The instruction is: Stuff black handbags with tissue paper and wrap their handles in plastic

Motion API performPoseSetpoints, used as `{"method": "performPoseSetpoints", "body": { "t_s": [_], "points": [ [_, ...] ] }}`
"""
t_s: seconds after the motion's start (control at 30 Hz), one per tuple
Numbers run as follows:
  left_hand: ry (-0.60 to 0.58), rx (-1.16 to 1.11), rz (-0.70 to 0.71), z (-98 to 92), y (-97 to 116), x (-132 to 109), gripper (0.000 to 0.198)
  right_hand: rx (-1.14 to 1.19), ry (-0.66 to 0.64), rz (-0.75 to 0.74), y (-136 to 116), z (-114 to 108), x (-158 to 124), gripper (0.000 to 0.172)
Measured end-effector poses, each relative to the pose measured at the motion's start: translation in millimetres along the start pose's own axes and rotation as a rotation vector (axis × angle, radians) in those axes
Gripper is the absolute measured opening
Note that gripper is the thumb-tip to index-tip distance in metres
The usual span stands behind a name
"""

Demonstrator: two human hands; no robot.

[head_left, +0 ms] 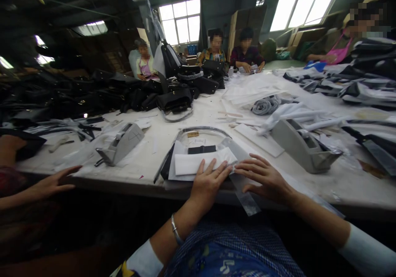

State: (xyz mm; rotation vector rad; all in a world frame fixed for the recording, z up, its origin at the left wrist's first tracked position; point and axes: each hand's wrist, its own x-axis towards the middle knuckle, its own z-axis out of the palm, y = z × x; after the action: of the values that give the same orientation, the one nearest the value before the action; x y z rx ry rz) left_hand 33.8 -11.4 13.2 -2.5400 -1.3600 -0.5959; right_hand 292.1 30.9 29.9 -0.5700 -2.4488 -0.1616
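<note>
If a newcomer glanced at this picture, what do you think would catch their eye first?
Probably the bright white padding near the front edge of the table, with the left hand spread on it and the right hand by its right end. Next might come the two grey tape dispensers, one on the left and one on the right, then the heap of black bags at the far left.

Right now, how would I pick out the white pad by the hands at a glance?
On the whitish table, look between the two grey tape dispensers. Near the front edge, the left hand rests on the white pad. It is a long white rectangle, unlike the black strip just beyond and the clear strip hanging over the edge.
</note>
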Motion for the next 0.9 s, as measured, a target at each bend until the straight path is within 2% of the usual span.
{"method": "performPoseSetpoints", "body": {
  "t_s": [0.07, 0.2, 0.37, 0.5, 0.63, 0.73, 0.83, 0.9],
  "points": [
    [-0.01, -0.023, -0.013, -1.7, 1, 1, 0.048, -0.035, 0.069, -0.011, 0, 7, -1, 0.043],
    [-0.049, -0.112, -0.045, -12.6, 3, 4, 0.056, -0.02, 0.192, 0.032, -3, 13, 2, 0.04],
    [-0.015, -0.214, -0.145, -24.6, 11, 13, 0.062, 0.002, 0.211, 0.048, -7, 15, 0, 0.032],
    [0.082, -0.148, -0.207, -12.0, 17, 16, 0.042, -0.048, 0.22, 0.065, -9, 24, -3, 0.029],
    [0.161, -0.062, -0.161, 6.1, 18, 13, 0.031, -0.098, 0.208, 0.064, -12, 29, 1, 0.023],
    [0.21, -0.026, -0.126, 13.3, 17, 11, 0.027, -0.105, 0.184, 0.084, -14, 25, 5, 0.022],
    [0.257, -0.009, -0.112, 17.9, 17, 11, 0.027, -0.088, 0.107, 0.092, -14, 17, 10, 0.026],
    [0.299, 0.001, -0.102, 21.3, 17, 11, 0.026, -0.094, 0.069, 0.072, -12, 15, 13, 0.036]
  ]
}}
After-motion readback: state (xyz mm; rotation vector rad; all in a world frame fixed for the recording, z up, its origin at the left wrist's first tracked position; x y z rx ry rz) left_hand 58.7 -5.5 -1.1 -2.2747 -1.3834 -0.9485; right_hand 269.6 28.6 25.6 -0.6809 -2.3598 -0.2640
